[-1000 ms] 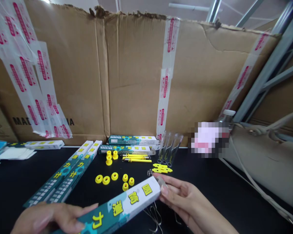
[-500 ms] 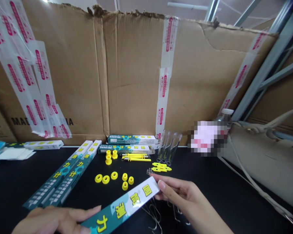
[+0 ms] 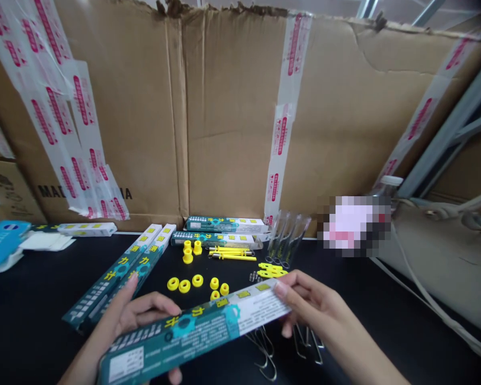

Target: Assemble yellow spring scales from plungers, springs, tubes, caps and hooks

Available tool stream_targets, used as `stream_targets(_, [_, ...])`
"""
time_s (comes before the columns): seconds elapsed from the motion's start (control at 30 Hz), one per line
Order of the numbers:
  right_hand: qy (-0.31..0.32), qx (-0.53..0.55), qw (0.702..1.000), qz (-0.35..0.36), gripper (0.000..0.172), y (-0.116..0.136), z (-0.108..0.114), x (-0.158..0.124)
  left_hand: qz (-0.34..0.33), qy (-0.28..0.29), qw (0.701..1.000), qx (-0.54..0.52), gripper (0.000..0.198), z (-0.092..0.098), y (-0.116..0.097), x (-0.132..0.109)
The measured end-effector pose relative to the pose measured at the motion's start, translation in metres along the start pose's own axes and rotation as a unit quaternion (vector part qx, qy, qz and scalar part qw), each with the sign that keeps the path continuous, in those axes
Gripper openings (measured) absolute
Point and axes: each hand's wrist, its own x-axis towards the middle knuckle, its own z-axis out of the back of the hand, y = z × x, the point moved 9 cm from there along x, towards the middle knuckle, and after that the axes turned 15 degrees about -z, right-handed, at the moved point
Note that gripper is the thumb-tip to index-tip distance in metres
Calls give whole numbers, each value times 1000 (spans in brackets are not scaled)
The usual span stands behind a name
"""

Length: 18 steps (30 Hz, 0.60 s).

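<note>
A long teal-and-white cardboard box [image 3: 200,326] with yellow printed characters is tilted across the front, a printed side face turned toward me. Its white right end is pinched by my right hand [image 3: 316,302], thumb in front. My left hand [image 3: 132,315] cradles the left part from behind, some fingers loose above its top edge and a fingertip showing below. Under the box, metal hooks [image 3: 264,347] lie on the black table. Beyond it are yellow flanged rings [image 3: 184,286], small yellow caps [image 3: 224,289], yellow flat tabs [image 3: 270,270] and small springs [image 3: 255,276].
Two similar boxes [image 3: 124,262] lie slanted at left, and two more [image 3: 224,224] at the back. Yellow rods [image 3: 232,252], yellow stoppers [image 3: 187,254] and clear tubes [image 3: 288,240] stand or lie nearby. A cardboard wall [image 3: 232,117] closes the back; a bottle [image 3: 388,184] and pale bag [image 3: 452,267] sit right.
The box has been turned so its side face shows and more of its length is visible. My left hand has risen and moved right under it. The camera view has shifted slightly left.
</note>
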Motion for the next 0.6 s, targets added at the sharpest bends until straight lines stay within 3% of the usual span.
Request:
stream_targets(0.13, [-57, -12, 998, -27, 49, -4, 16, 4, -15, 12, 999, -45, 67, -11, 2, -2])
stream_targets(0.33, [-114, -58, 990, -67, 53, -16, 32, 12, -66, -23, 997, -16, 64, -4, -2, -7])
stream_targets(0.5, [-107, -80, 991, 6, 48, -2, 30, 6, -109, -16, 993, 42, 40, 2, -11, -10])
stream_targets(0.6, [-79, -67, 993, 49, 39, 6, 21, 0, -97, 26, 992, 75, 46, -1, -6, -14])
